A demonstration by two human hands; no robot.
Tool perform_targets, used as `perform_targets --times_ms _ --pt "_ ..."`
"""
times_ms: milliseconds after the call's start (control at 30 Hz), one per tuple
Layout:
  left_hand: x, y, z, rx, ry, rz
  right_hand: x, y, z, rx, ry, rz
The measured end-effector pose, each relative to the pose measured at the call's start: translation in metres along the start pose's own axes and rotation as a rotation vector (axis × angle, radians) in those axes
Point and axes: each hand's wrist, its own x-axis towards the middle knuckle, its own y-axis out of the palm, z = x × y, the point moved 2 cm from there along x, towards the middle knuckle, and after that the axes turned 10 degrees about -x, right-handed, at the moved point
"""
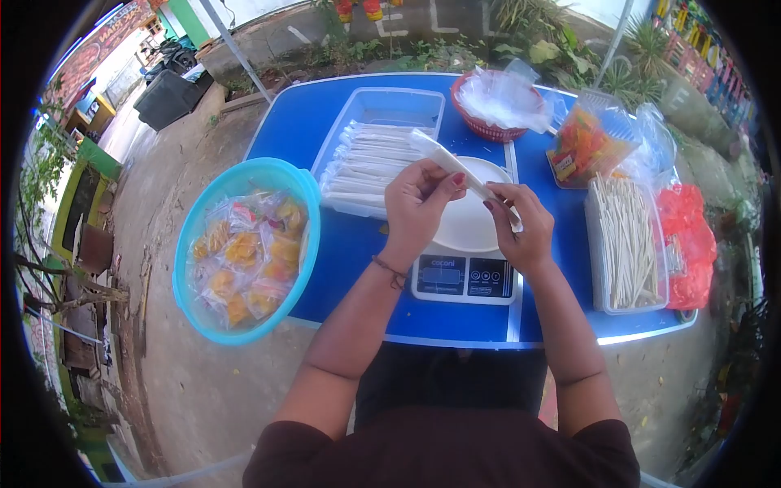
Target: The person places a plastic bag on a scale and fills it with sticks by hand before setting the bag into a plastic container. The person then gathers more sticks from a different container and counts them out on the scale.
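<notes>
Above a kitchen scale (464,278) with a round white plate (468,232), both my hands hold one long, narrow, whitish plastic packet (443,156), slanting from upper left to lower right. My left hand (419,199) pinches it near the middle with thumb and fingers. At its lower right end, the fingers of my right hand (521,220) are closed on it. What is inside the packet is hard to make out. Similar packets (370,159) lie in a row in a clear plastic container (399,102) behind my left hand. Right of my right hand, an open box (598,281) holds thin whitish sticks (626,236).
A turquoise basin (185,281) with bagged orange-yellow snacks (244,248) is at the table's left edge. At the back are a red basket (488,126) of clear bags and a tub of orange packets (590,138). A red plastic bag (687,236) lies far right on the blue table (350,305).
</notes>
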Motion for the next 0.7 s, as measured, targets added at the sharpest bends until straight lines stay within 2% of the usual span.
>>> perform_targets --times_ms 167,300,400,500,533,633,700 --pt "0.0 -0.004 -0.009 0.237 0.138 -0.024 0.009 0.006 0.003 0.028 0.014 0.02" --pt "0.004 -0.004 -0.021 0.334 0.22 -0.112 0.027 0.01 -0.001 0.104 0.162 0.104" --pt "0.011 -0.015 -0.019 0.46 0.078 -0.091 0.051 0.018 -0.008 0.142 0.241 0.078" --pt "0.014 -0.024 -0.015 1.24 0.34 0.033 0.076 0.042 -0.022 0.078 0.118 0.043" --pt "0.015 -0.024 -0.018 1.221 0.168 0.061 0.084 0.049 -0.018 0.128 0.177 0.076" --pt "0.025 -0.021 -0.028 1.281 0.099 0.049 0.107 0.083 -0.018 0.202 0.12 0.091" --pt "0.042 -0.03 -0.039 1.271 -0.033 -0.015 0.125 0.104 -0.014 0.139 0.075 0.106"
